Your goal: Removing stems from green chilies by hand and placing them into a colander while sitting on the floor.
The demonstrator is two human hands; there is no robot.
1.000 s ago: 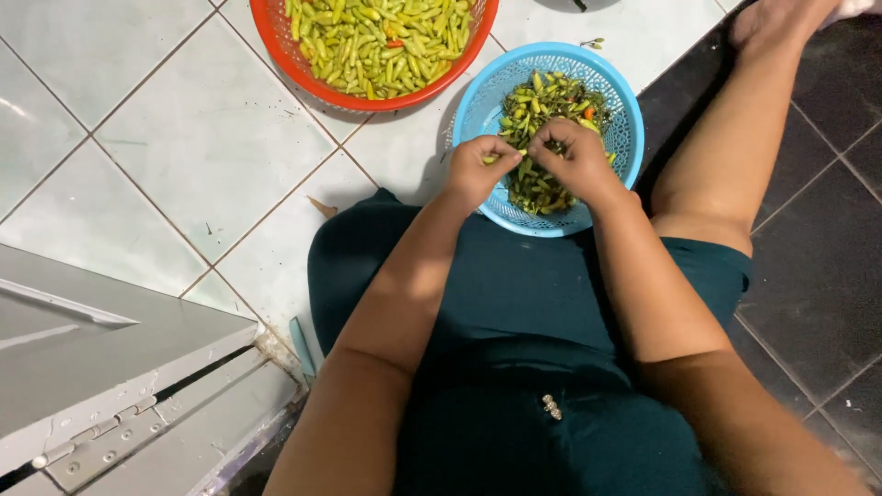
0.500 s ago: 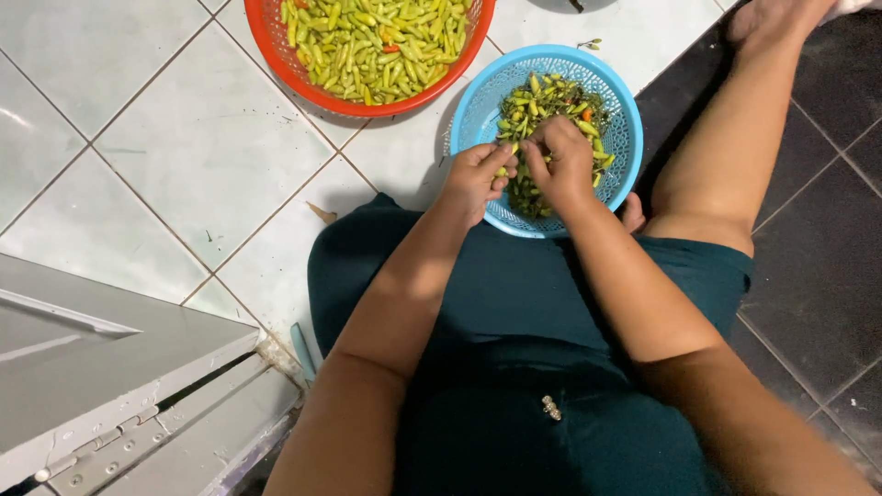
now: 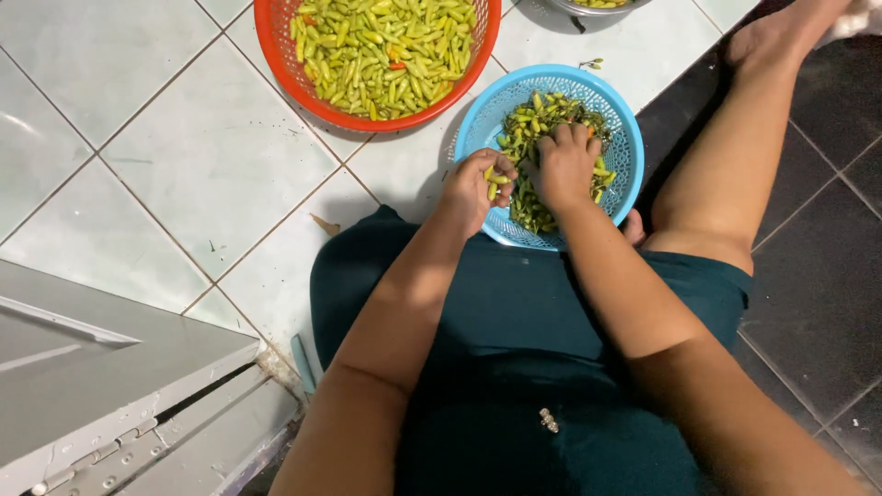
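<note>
I sit on the floor with a blue plastic basket [image 3: 614,112] of green chilli peppers with stems [image 3: 531,124] in front of my lap. My left hand [image 3: 476,188] is at the basket's near left rim, its fingers closed around a few green chillies. My right hand [image 3: 562,165] is pressed down into the pile in the middle of the basket, fingers curled among the peppers. A red plastic basket [image 3: 285,57] further away holds many green chillies [image 3: 386,50] with a few red ones.
White floor tiles [image 3: 184,156] lie to the left, dark tiles [image 3: 818,276] to the right. My bare right leg [image 3: 735,174] stretches beside the blue basket. A grey metal door frame with a hinge [image 3: 101,404] is at the lower left. A metal bowl's edge [image 3: 597,5] shows at the top.
Both hands have shifted slightly within the blue basket; the right hand has dug deeper into the pile while the left stays closed on chillies. The view has shifted a little.
</note>
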